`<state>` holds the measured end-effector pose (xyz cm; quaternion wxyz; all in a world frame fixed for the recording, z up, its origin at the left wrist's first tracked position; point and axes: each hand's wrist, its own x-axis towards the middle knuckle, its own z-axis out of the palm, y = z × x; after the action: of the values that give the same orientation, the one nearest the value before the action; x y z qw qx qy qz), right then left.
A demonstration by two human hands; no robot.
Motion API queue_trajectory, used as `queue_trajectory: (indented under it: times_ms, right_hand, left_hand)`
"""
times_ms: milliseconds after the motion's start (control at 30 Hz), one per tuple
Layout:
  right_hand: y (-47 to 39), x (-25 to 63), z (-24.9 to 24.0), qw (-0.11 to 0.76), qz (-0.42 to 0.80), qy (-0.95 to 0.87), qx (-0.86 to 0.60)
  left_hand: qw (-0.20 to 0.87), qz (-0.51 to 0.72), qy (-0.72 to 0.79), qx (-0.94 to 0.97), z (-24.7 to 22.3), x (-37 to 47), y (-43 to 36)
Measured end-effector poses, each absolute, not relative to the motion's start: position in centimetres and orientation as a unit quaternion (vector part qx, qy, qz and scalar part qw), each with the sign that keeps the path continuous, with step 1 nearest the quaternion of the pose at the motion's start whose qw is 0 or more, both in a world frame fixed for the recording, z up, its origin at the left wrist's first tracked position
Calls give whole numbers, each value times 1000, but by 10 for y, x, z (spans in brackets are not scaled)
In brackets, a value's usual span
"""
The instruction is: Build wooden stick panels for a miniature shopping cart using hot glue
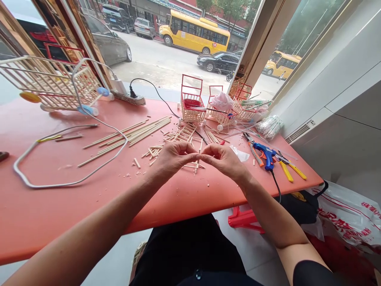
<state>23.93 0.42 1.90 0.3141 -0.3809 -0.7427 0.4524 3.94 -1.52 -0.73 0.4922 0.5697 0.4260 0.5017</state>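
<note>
My left hand (172,159) and my right hand (228,161) meet fingertip to fingertip above the table, both closed in a pinch. Whatever lies between the fingertips is hidden or too small to name. Below and behind them, a small ladder-like frame of wooden sticks (196,167) partly shows. Short cut sticks (151,151) are heaped by my left hand, and long wooden sticks (149,133) lie beyond it to the left. A crumpled scrap of clear plastic (239,154) lies close to my right hand.
Miniature stick carts (192,107) stand at the back of the orange table (98,214); a larger cart (59,85) is at left. A grey cable (56,186) loops across the left side. A blue glue gun (268,155) and yellow-handled pliers (288,171) lie right.
</note>
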Motion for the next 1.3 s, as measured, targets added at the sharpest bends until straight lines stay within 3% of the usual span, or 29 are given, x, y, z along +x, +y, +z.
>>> queue_trajectory:
  times_ms: [733, 900, 1033, 1300]
  right_hand:
    - [14, 234, 8, 340, 523, -698, -351]
    - [28, 241, 7, 398, 536, -639, -382]
    - [33, 246, 1, 399, 547, -630, -381]
    - [35, 246, -7, 425, 530, -626, -384]
  left_hand:
    - [520, 452, 457, 563, 3, 27, -12]
    - [360, 429, 555, 615, 0, 12, -4]
    - [225, 323, 622, 677, -16, 16, 3]
    - [180, 210, 644, 713, -18, 39, 11]
